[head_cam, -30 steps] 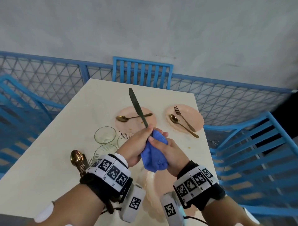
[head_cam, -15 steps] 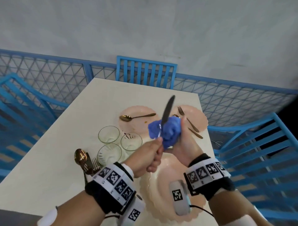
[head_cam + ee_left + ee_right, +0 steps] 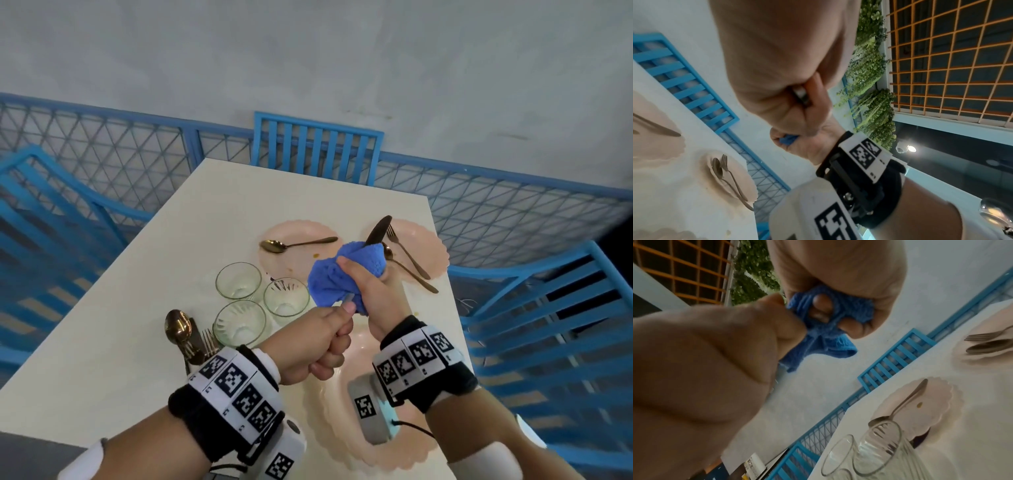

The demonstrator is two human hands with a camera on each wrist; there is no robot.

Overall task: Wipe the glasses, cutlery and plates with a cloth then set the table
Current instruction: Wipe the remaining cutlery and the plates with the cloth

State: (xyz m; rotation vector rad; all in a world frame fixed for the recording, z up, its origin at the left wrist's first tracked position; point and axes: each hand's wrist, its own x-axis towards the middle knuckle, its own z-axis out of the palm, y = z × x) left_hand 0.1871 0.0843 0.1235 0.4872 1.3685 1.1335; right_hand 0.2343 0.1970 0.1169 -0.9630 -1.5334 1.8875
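A dark knife (image 3: pixel 377 232) points up and right over the table; only its blade tip shows above a blue cloth (image 3: pixel 334 279). My right hand (image 3: pixel 363 281) grips the cloth, which is wrapped round the blade (image 3: pixel 830 324). Just below, my left hand (image 3: pixel 337 325) grips the knife's handle (image 3: pixel 801 95) in a fist. Three empty glasses (image 3: pixel 239 323) stand left of my hands. A pink plate (image 3: pixel 342 442) lies under my wrists. Two more pink plates lie farther off, one (image 3: pixel 301 263) with a gold spoon, one (image 3: pixel 428 253) with a fork and spoon.
A gold spoon, fork and other cutlery (image 3: pixel 186 337) lie in a pile left of the glasses. The cream table (image 3: pixel 102 342) has blue chairs at its far end (image 3: pixel 318 150) and right side (image 3: pixel 548 308), with blue mesh railing behind.
The knife has swung from pointing up-left to pointing up-right. My right hand has slid the cloth up from near the handle along the blade, so only the tip shows.
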